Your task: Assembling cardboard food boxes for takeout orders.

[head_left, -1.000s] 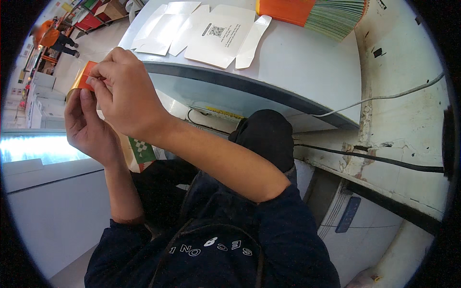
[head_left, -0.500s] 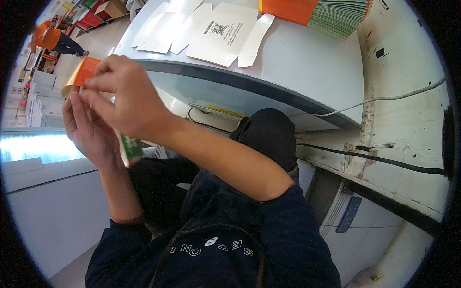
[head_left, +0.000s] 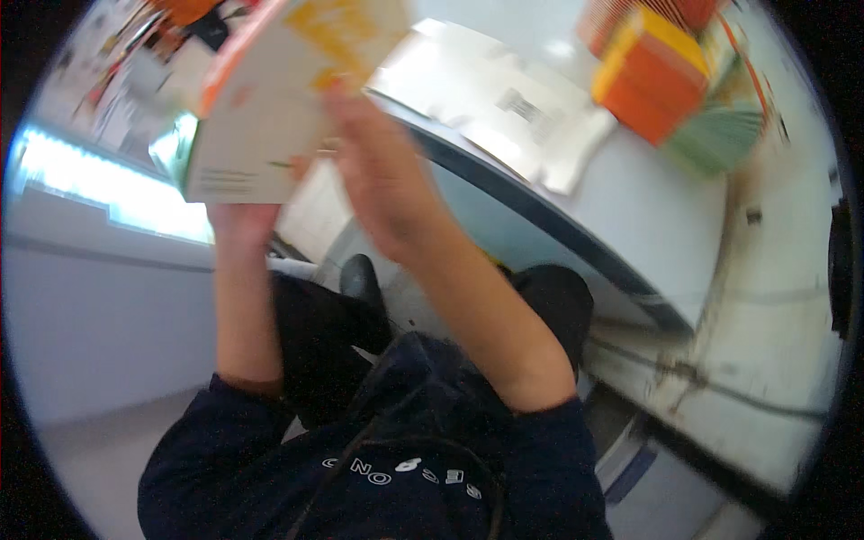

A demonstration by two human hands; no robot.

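A white printed cardboard box (head_left: 247,148) with yellow print, an orange edge and a green edge is held up at the upper left. Behind its lower edge, my left hand (head_left: 249,220) grips it, the fingers mostly hidden by the box. My right hand (head_left: 378,171) is at the box's right side, its fingers up against the printed face and blurred by motion. Flattened white cartons (head_left: 495,103) lie on the white table (head_left: 661,211) beyond my right hand.
An orange and yellow block of stacked cartons (head_left: 652,81) stands at the table's far right, beside a fanned stack of green-edged cartons (head_left: 720,135). The table's dark edge (head_left: 540,211) runs in front of my knees. A white cabinet (head_left: 117,324) stands at left.
The box has turned so its white printed face shows, and both hands have shifted right. My right hand has left the orange flap for the box's side. The view has swung left.
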